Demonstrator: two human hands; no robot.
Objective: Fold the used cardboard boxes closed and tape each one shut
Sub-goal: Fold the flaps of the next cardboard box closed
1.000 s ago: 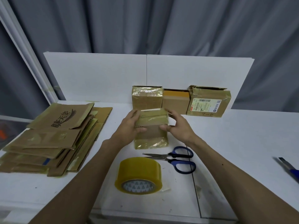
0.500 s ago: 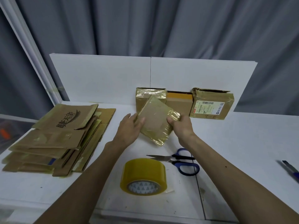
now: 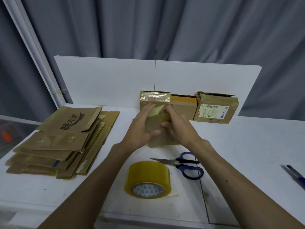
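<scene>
Holding taped box (image 3: 154, 126): L hand (image 3: 140, 130), R hand (image 3: 180, 128)

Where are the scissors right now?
In the head view, the scissors lie on the white table just right of centre, between the tape roll and the small box held by the left hand and right hand.
</scene>
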